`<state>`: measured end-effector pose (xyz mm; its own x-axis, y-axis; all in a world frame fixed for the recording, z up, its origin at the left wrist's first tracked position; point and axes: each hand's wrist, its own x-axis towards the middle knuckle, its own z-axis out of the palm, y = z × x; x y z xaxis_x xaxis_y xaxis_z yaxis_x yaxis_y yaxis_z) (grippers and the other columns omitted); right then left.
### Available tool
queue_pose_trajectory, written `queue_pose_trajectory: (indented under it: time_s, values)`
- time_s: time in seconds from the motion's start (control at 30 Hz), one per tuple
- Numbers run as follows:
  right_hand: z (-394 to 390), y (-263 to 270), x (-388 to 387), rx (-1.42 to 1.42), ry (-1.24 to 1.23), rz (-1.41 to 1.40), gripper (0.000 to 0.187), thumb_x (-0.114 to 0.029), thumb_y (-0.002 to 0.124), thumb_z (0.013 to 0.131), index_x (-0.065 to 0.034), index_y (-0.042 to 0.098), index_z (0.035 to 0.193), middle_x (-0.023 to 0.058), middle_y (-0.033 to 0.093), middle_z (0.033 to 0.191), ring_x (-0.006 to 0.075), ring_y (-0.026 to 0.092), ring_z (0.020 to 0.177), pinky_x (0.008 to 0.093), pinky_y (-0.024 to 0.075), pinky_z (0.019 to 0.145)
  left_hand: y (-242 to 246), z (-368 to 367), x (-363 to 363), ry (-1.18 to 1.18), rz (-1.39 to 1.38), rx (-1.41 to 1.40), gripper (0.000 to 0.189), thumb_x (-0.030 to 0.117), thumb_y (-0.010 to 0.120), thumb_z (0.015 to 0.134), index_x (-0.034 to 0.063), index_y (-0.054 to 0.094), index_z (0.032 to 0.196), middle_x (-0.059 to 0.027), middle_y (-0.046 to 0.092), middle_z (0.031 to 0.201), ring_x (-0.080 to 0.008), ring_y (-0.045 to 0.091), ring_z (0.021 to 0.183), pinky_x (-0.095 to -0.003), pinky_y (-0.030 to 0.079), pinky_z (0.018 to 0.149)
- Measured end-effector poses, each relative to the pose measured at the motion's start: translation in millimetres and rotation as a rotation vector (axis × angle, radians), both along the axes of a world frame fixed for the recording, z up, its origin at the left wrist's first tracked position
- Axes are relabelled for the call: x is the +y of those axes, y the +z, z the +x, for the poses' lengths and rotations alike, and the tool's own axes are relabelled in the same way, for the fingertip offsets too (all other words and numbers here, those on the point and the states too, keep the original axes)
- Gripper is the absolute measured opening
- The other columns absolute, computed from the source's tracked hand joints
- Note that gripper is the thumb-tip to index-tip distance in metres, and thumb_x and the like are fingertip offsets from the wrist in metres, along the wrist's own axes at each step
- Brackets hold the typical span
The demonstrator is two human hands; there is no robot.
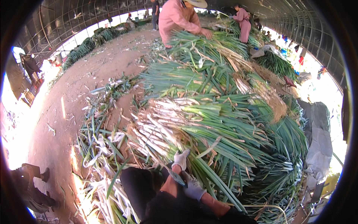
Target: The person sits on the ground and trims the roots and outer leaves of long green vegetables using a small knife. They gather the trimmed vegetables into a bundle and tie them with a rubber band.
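My left hand [181, 160], in a pale work glove, is closed around green onion stalks [205, 165] at the near edge of the heap. Their long leaves slant down to the right past my knees. My right hand [193, 187], also gloved, sits just below, its fingers curled at the end of a flat knife-like tool [176, 177]. That tool crosses over my left forearm and points up and left; its exact kind is unclear. Directly ahead lie bunched green onions [159, 131], white stems and roots to the left, leaves to the right.
Stripped leaves and stalks [112, 184] litter the dirt floor [84, 84] at left. Across the heap a person in pink [179, 21] bends over more onions; another person [242, 22] stands farther back. Grey sheeting [318, 142] borders the right. Someone's legs [36, 193] show lower left.
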<state>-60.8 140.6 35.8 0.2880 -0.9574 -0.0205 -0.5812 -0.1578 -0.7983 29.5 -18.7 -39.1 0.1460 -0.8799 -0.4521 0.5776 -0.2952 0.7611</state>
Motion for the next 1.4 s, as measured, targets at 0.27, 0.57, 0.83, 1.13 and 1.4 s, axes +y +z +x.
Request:
queue_pose_trajectory:
  time_s: [0.27,0.57,0.83,1.13,1.4]
  values:
    - [-49.8,29.9,-28.2,-0.346,0.209,0.147,0.045,-0.012,0.074,0.085,-0.008,0.065,0.129,0.0045,0.071,0.113,0.0165,0.067,0.103,0.0322,0.0547,0.092,-10.2,14.6,5.1,-0.181,-0.051,0.212,0.019,0.012,0.073,0.093,0.0032,0.069,0.11,-0.006,0.071,0.095,-0.017,0.066,0.082,-0.0324,0.054,0.071]
    - [-171.6,137.8,-81.1,-0.339,-0.259,0.264,0.028,-0.009,0.065,0.092,-0.0051,0.065,0.119,0.0062,0.07,0.098,0.0203,0.069,0.082,0.0339,0.054,0.069,23.5,11.1,15.8,-0.189,-0.019,0.368,0.017,0.0,0.066,0.093,0.0052,0.065,0.11,-0.0043,0.069,0.096,-0.0177,0.069,0.085,-0.0339,0.059,0.075]
    - [-180.4,135.6,-117.1,0.779,0.138,-0.317,0.027,-0.018,0.065,0.089,-0.0114,0.061,0.115,0.014,0.067,0.109,0.0376,0.063,0.108,0.0494,0.0521,0.091,15.1,8.0,12.2,-0.187,-0.039,0.254,0.023,-0.006,0.062,0.092,0.0024,0.061,0.112,-0.0064,0.067,0.099,-0.0186,0.067,0.086,-0.0352,0.06,0.076]
    - [-191.3,109.9,-134.2,1.087,0.361,-0.083,0.023,-0.015,0.063,0.091,-0.0131,0.063,0.114,0.0126,0.065,0.114,0.0334,0.061,0.111,0.0455,0.0523,0.09,17.0,11.3,8.1,-0.247,-0.045,0.39,0.023,-0.003,0.06,0.095,-0.0009,0.063,0.117,-0.0099,0.07,0.105,-0.0227,0.071,0.093,-0.0394,0.062,0.081]
    - [-166.3,85.1,-148.9,1.076,0.299,-0.114,0.018,-0.017,0.061,0.095,-0.0123,0.065,0.112,0.0132,0.068,0.108,0.0339,0.064,0.107,0.0469,0.0529,0.087,-5.6,12.1,3.6,-0.105,-0.038,0.474,0.025,0.012,0.055,0.105,0.0001,0.063,0.126,-0.0102,0.072,0.112,-0.023,0.071,0.098,-0.0382,0.059,0.091]
